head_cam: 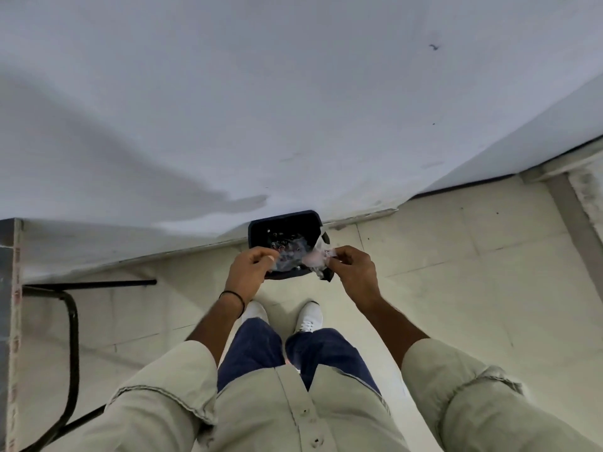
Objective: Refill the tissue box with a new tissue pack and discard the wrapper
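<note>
A crumpled clear plastic wrapper (301,258) with pink print is stretched between both hands, directly above a dark bin (284,228) that stands on the floor against the white wall. My left hand (249,270) pinches the wrapper's left end and my right hand (354,272) pinches its right end. Inside the bin lies some shiny clear plastic. The bin's black liner sticks out at its right side. The tissue box and the tissue pack are out of view.
A table edge (11,288) with black metal legs (70,321) stands at the left. White wall (293,109) rises straight ahead, meeting the tiled floor (456,272). My white shoes (310,316) stand just short of the bin.
</note>
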